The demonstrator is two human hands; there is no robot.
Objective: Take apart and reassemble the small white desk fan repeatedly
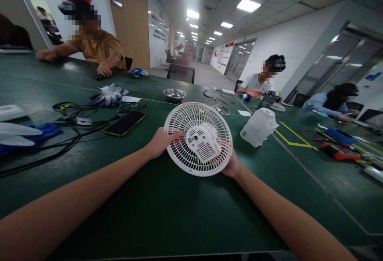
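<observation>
A round white fan grille [191, 165] with a vented hub in its middle is held tilted above the green table [143, 213]. My left hand [161, 142] grips its left rim, the thumb lying over the slats toward the hub. At the lower right, my right hand [231, 164] has hold of the rim, and its fingers show partly through the slats behind the grille. To the right stands a white plastic housing [259, 127], apart from my hand. A thin pale cord [223, 109] lies just behind the grille.
A phone [125, 123], black cables [79, 135] and work gloves [110, 94] lie to the left. Behind the grille sits a metal bowl [174, 94]. An orange multimeter [339, 151] is at the right. Several people sit around the table.
</observation>
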